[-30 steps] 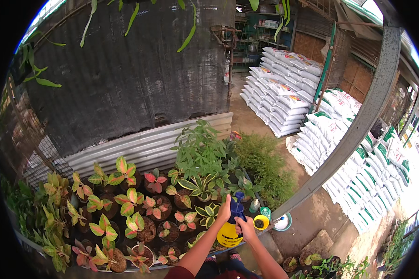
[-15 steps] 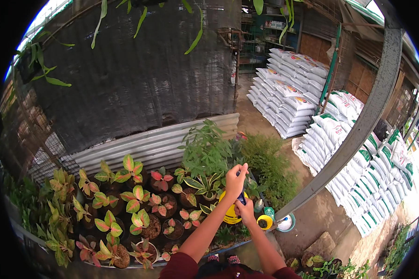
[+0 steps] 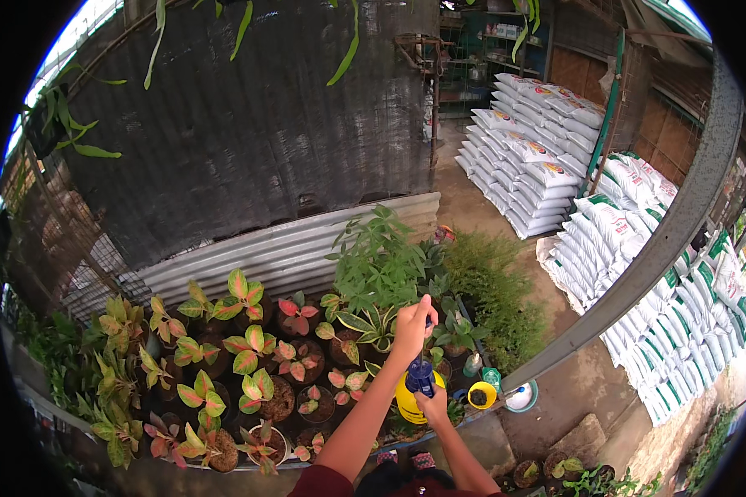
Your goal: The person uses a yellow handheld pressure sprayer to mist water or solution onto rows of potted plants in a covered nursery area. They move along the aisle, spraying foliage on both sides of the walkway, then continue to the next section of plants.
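While potted plants (image 3: 278, 402) crowd its left, the yellow sprayer (image 3: 406, 402) sits at lower centre, open floor (image 3: 547, 427) lying lower right.
Left hand (image 3: 413, 329) is fisted, apparently around the pump handle; right hand (image 3: 432, 406) is wrapped tight on the blue top (image 3: 420, 377).

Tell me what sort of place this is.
Probably a plant nursery or garden-supply yard: many leafy potted plants stand close together, white sacks are piled high behind them to the right, and a blue-topped yellow bottle is held among the plants.
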The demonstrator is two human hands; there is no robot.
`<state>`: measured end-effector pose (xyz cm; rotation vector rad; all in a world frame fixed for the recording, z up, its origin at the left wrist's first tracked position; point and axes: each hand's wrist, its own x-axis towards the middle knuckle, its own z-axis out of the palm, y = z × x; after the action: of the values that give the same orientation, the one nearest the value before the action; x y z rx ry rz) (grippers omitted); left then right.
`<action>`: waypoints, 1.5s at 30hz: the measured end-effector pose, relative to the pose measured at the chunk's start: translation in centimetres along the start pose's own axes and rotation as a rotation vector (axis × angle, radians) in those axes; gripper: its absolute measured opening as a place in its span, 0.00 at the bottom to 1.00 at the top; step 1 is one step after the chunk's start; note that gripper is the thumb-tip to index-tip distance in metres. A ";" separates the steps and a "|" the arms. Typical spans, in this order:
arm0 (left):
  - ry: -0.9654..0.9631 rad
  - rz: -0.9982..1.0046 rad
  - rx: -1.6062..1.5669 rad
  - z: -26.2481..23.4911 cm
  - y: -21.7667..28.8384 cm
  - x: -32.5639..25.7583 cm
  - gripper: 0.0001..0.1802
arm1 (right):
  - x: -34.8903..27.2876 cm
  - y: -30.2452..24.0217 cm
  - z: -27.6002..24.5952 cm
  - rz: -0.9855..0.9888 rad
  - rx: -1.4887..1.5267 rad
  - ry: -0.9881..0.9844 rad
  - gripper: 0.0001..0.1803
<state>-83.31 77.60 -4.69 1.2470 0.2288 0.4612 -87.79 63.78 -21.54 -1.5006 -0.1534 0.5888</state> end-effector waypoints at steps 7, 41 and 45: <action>0.052 0.017 0.021 -1.6 -1.8 -1.0 0.29 | 0.3 -3.6 0.4 -0.066 -0.072 -0.030 0.09; 0.078 0.092 0.278 4.9 -2.2 3.7 0.31 | 3.5 0.4 -2.9 0.055 0.166 0.025 0.04; 0.022 0.040 0.085 4.8 -2.6 3.8 0.29 | 2.5 -1.5 -4.2 0.085 0.137 0.050 0.04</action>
<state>-77.43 74.64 -5.35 1.3321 0.2449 0.5044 -83.34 61.24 -21.12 -1.3929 -0.0100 0.6168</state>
